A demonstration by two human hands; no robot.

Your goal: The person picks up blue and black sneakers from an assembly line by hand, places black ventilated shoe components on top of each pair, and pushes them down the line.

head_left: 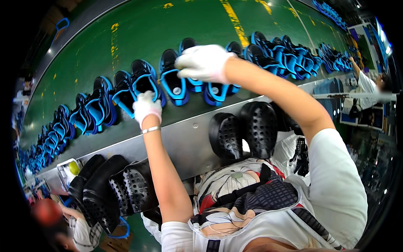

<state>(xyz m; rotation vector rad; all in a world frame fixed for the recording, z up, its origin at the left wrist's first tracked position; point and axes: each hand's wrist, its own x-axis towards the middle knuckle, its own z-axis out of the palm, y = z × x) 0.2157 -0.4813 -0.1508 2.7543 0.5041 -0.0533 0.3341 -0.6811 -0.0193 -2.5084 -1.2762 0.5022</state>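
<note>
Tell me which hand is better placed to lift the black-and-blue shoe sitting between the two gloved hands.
Right, probably. The right hand already rests over that shoe, touching its far side; the left hand is on the neighbouring shoe.

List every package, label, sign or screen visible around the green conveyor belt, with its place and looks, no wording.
Yellow painted floor markings: beyond the green belt, upper middle; worn stripes and patches.
Blue-framed display boards: far right edge, above a co-worker; upright rectangular panels, pale and green inside.
Clear plastic tray: lower left, on the grey metal ledge; holds a small yellow-green round thing.
No screens can be made out.
</note>
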